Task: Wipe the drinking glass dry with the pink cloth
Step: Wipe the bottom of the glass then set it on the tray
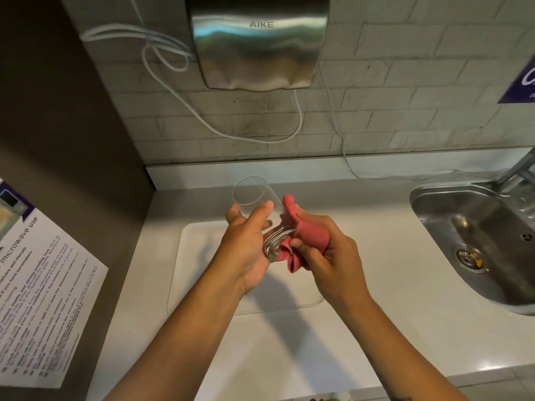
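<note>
A clear drinking glass (254, 195) is held tilted above the counter, its open mouth pointing away and up, its thick base toward me. My left hand (246, 244) grips the glass around its lower half, thumb across the side. My right hand (324, 253) is closed on a bunched pink cloth (307, 230), which presses against the right side and base of the glass. Part of the cloth hangs below the glass base.
A white tray (188, 256) lies on the light counter (289, 357) under my hands. A steel sink (480, 235) with a tap sits at the right. A metal hand dryer (257, 41) with loose cables hangs on the tiled wall. A microwave notice (37, 299) is at the left.
</note>
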{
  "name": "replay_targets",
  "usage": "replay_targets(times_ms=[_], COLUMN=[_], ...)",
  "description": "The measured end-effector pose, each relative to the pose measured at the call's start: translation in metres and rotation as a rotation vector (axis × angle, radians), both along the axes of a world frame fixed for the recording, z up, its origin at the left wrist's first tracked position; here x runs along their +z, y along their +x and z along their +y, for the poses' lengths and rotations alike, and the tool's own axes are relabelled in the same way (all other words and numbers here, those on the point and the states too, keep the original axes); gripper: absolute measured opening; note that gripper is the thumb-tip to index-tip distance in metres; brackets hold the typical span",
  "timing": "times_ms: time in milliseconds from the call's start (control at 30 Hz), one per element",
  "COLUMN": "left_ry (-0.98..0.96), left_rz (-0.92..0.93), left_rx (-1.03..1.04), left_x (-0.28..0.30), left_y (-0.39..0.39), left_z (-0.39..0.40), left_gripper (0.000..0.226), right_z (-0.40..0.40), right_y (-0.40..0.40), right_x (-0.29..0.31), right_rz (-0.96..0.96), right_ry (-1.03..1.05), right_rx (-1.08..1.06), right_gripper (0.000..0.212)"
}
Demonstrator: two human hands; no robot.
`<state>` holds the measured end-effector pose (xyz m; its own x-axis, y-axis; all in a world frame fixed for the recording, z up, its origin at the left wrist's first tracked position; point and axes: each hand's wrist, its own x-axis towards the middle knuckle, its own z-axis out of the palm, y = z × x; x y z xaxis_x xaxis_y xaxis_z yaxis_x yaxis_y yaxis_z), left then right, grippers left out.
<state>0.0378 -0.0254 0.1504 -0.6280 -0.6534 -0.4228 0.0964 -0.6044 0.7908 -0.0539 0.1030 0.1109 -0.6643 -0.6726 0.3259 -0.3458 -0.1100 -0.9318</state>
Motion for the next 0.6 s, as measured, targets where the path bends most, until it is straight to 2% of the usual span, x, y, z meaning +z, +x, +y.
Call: replay_targets(times_ms=[100,133,233,267,333,433,467,533,600], left_ry=[-0.021,-0.027,-0.028,-0.024,-0.046,-0.01,0.013,0.007,-0.024], left_rz=[-0.002,-0.008,0.032,0.036,0.031,0.036,0.052,0.065,0.072], left_rx=[0.011,0.027,0.034,0.022,0.008,-0.001,-0.006,-0.006,-0.022], left_x=[-0.001,-0.002,0.0,-0.001,-0.002,-0.003,-0.003,-0.002,0.0], left_y=[0.001,0.001,-0.001,-0.002,-0.002,-0.001,-0.001,-0.001,0.0], left_z=[0.003,0.005,0.008,0.008,0.006,0.003,0.002,-0.001,-0.001], left_gripper=[0.048,0.049,0.067,0.066,0.056,0.059,0.061,0.063,0.051], right_z=[-0.001,-0.002,-0.003,-0.004,-0.007,-0.007,-0.005,0.0,0.004], right_y=[0.004,0.006,0.011,0.012,0.012,0.004,0.0,-0.007,-0.012], right_x=[-0.005,-0.007,-0.012,-0.011,-0.011,-0.003,0.0,0.0,-0.005], right_rz=[-0.038,-0.011,0.07,0.09,0.076,0.014,0.027,-0.005,-0.066], right_ry=[0.009,0.023,0.017,0.019,0.034,0.012,0.007,-0.004,-0.021], right_rx=[0.096,0.101,0.045,0.019,-0.005,-0.038,-0.041,0.003,0.084], right_gripper=[0.085,0.095,0.103,0.104,0.092,0.035,0.026,0.036,0.052])
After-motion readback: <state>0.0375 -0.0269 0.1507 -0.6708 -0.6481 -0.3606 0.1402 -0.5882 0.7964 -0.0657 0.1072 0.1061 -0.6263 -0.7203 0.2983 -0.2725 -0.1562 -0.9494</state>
